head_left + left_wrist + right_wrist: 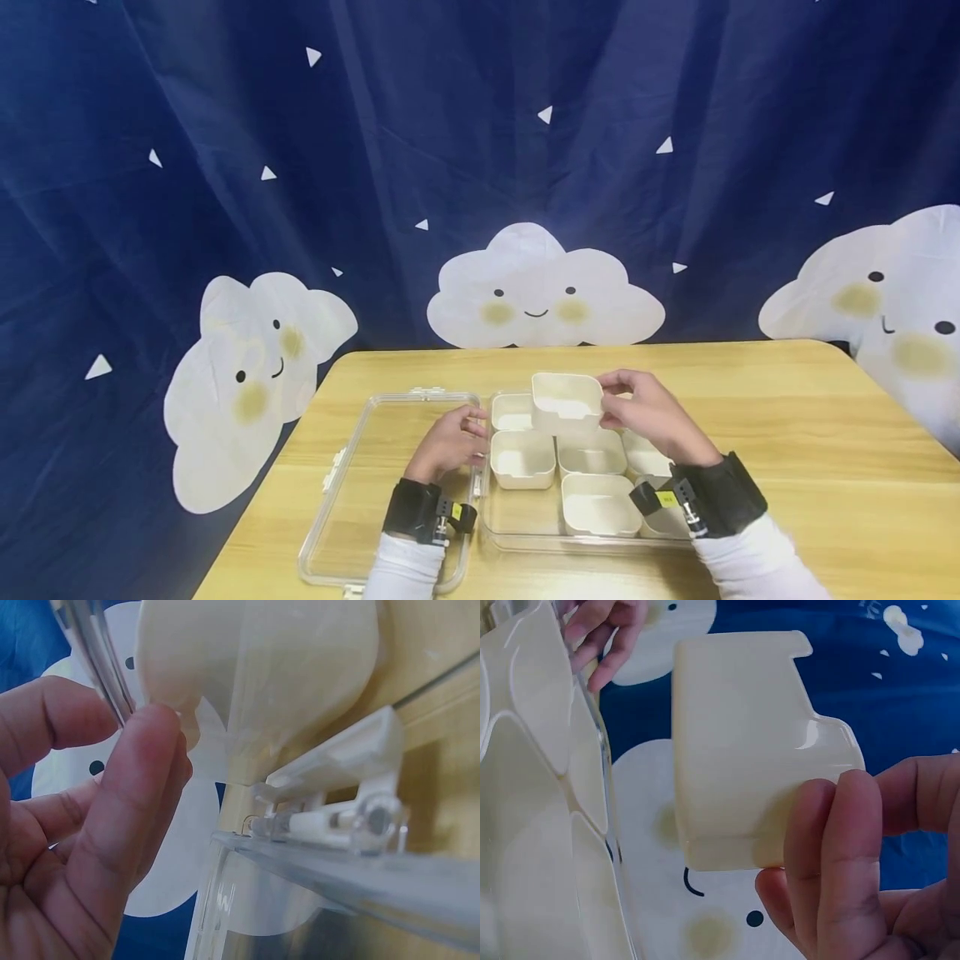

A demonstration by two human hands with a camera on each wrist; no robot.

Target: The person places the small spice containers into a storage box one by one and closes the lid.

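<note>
My right hand [651, 417] grips a small cream bin [567, 398] by its right side, fingers and thumb on its wall. In the right wrist view this bin [742, 750] is seen from the side, with a notch cut into its rim. It is raised over the back of a clear plastic box [517, 521]. Several like bins sit in the box, among them one at middle left [522, 471] and one at front centre [602, 517]. At the box's left wall, my left hand [450, 442] pinches the clear rim between thumb and finger [142, 765].
A clear lid [390, 500] with white clips [335, 469] lies flat left of the box. Its right edge is close to the box wall, where a white latch [337, 795] shows. The wooden table [787, 417] extends to the right, with a blue cloud-print curtain [480, 150] behind.
</note>
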